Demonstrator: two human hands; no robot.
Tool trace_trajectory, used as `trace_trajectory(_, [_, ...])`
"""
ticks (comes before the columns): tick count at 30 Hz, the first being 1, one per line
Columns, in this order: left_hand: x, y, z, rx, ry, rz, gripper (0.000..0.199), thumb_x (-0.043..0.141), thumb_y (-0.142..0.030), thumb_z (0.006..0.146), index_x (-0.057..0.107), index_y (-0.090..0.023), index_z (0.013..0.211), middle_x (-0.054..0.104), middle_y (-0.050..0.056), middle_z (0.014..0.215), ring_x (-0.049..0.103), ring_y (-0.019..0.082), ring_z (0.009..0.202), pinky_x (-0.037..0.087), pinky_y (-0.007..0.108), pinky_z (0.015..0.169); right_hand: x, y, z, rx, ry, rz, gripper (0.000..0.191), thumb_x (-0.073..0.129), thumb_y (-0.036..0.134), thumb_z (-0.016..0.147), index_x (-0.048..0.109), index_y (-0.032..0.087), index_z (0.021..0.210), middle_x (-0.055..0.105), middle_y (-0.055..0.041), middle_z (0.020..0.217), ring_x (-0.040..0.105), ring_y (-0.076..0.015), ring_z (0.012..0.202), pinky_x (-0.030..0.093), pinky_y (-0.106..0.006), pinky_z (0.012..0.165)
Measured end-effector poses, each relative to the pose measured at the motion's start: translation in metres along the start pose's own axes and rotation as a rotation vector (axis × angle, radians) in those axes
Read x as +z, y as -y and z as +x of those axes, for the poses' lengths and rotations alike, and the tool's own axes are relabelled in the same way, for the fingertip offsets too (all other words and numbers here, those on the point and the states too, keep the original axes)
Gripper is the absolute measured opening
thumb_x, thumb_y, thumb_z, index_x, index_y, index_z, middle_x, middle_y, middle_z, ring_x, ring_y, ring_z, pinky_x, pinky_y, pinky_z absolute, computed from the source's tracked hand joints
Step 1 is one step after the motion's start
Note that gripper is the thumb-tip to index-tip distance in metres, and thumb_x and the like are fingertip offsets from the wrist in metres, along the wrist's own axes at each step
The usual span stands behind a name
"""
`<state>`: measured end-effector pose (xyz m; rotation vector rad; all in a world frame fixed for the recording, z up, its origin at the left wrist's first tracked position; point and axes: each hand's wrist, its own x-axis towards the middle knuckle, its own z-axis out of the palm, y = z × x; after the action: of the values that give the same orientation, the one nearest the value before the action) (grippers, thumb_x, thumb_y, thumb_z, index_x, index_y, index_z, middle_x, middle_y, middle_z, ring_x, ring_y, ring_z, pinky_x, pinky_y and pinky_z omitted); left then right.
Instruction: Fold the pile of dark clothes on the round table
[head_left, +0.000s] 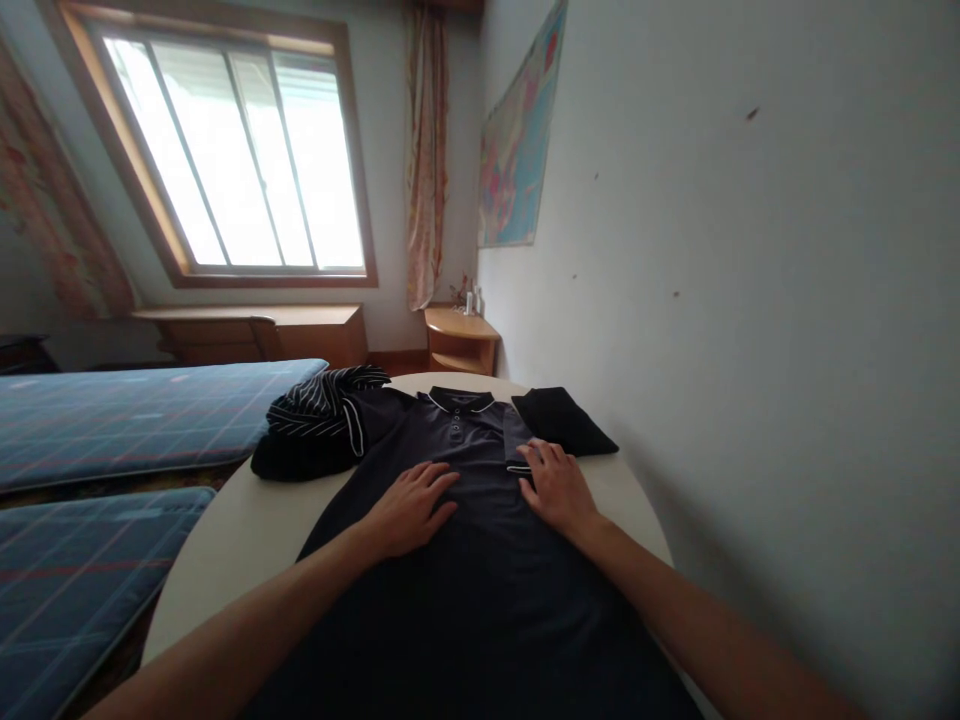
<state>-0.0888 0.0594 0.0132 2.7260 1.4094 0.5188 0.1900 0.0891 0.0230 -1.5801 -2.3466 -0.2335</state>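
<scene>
A dark polo shirt (480, 540) lies spread front up on a pale round table (217, 545), its buttoned collar at the far end. My left hand (416, 505) rests on the chest of the shirt, fingers loosely apart. On the other side my right hand (556, 487) lies by the white-edged cuff of the right-hand sleeve, which is turned inward over the shirt; its fingers are spread. The left-hand sleeve stretches out toward a heap of black and striped clothes (319, 425). Beyond my right hand sits a folded black cloth (566, 420).
Two plaid mattresses (150, 415) are to the left of the table. A white wall (750, 350) with a map (521, 140) runs close along the right. At the back stand a desk (315, 325) and a corner shelf (461, 325) under the window (240, 150).
</scene>
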Motion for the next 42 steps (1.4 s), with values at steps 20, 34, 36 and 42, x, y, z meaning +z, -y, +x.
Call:
trace_trajectory(20, [0.009, 0.123, 0.148, -0.386, -0.027, 0.184, 0.045, 0.037, -0.017, 0.096, 0.047, -0.023, 0.139, 0.053, 0.012, 0.139, 0.060, 0.025, 0.114, 0.047, 0.037, 0.091, -0.040, -0.097, 0.144, 0.410, -0.136, 0.177, 0.033, 0.037, 0.038, 0.101, 0.062, 0.021, 0.115, 0.072, -0.0123, 0.106, 0.066, -0.0253, 0.100, 0.045, -0.030, 0.081])
trace_trajectory(34, [0.039, 0.183, 0.216, -0.479, -0.040, 0.152, 0.052, 0.048, -0.027, 0.093, 0.042, -0.016, 0.144, 0.065, 0.014, 0.123, 0.053, 0.028, 0.121, 0.042, 0.037, 0.098, 0.011, -0.167, 0.151, 0.584, 0.056, 0.042, 0.033, 0.054, 0.035, 0.085, 0.065, 0.017, 0.110, 0.072, -0.0156, 0.102, 0.068, -0.0288, 0.095, 0.048, -0.035, 0.076])
trace_trajectory(36, [0.043, 0.186, 0.221, -0.483, -0.018, 0.139, 0.050, 0.052, -0.023, 0.089, 0.049, -0.019, 0.138, 0.065, 0.011, 0.124, 0.057, 0.026, 0.115, 0.043, 0.035, 0.097, 0.013, -0.171, 0.155, 0.607, 0.050, 0.080, 0.034, 0.054, 0.035, 0.085, 0.065, 0.017, 0.111, 0.072, -0.0156, 0.105, 0.067, -0.0287, 0.097, 0.048, -0.035, 0.077])
trace_trajectory(42, [0.039, 0.190, 0.223, -0.634, -0.063, 0.156, 0.029, 0.044, -0.018, 0.091, 0.066, -0.020, 0.109, 0.066, 0.012, 0.107, 0.063, 0.025, 0.099, 0.048, 0.033, 0.083, 0.009, -0.173, 0.171, 0.665, -0.103, 0.167, 0.029, 0.052, 0.033, 0.086, 0.063, 0.019, 0.110, 0.071, -0.0134, 0.102, 0.066, -0.0274, 0.096, 0.047, -0.034, 0.080])
